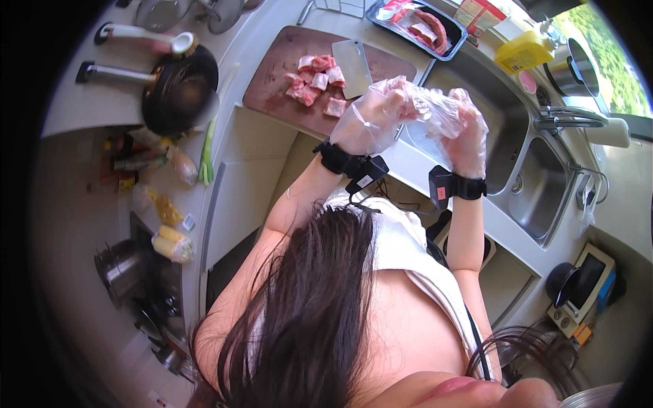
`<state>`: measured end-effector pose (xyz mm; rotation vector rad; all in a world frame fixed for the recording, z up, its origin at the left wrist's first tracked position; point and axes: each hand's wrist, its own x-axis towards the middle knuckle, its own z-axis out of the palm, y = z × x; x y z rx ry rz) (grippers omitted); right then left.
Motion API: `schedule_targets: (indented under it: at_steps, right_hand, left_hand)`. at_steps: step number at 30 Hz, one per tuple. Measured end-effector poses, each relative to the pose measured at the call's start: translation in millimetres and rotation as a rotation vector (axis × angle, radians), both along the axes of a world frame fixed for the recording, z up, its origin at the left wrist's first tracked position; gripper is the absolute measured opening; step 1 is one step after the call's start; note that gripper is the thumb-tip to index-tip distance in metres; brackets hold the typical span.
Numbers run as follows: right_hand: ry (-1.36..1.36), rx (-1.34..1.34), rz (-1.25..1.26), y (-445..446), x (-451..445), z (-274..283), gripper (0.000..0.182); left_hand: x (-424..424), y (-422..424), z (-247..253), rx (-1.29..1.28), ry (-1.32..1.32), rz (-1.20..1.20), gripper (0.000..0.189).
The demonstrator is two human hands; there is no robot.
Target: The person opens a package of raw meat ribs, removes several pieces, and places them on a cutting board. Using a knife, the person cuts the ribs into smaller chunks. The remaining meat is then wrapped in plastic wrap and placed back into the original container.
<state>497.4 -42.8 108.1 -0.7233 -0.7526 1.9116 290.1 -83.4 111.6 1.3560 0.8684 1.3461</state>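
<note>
My left hand [368, 120] and my right hand [467, 140] are raised in front of me, each in a clear disposable plastic glove. Crumpled clear plastic film [431, 109] stretches between them, pinched by the fingers of my left hand. Whether it is part of the right glove, and how the right fingers are set, is hard to tell. Beyond my left hand, chunks of raw ribs [311, 81] lie on a brown cutting board [275, 64]. A cleaver blade [352, 66] rests flat beside them, its near end close to the left glove.
A black tray of raw ribs [418, 30] sits behind the board. At right is a double steel sink [541, 188] with a faucet [571, 120] and a yellow bottle [520, 51]. Leftward lie a frying pan [178, 97], a green onion [207, 153], packed corn [173, 244] and a steel pot [120, 270].
</note>
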Motion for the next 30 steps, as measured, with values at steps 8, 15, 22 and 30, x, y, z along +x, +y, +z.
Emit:
schedule_targets:
  at_steps: [8,15,22,30]
  right_hand:
    - [-0.200,0.210,-0.042,60.1,37.2,33.3,0.028]
    - [-0.583,0.332,0.256,121.3,71.5,20.0,0.019]
    - [-0.591,0.350,0.121,209.7,61.3,-105.0,0.020]
    - [-1.011,0.308,-0.346,244.9,30.9,-195.9,0.038]
  left_hand:
    - [-99.4,94.8,11.2,-0.406,-0.955,-0.487,0.032]
    - [-135.5,156.1,3.4,-0.365,-0.042,-0.197,0.034]
    - [-123.8,241.1,-78.7,-0.144,0.668,0.053,0.027]
    - [-110.3,279.1,-151.7,-0.350,0.941,0.565,0.036]
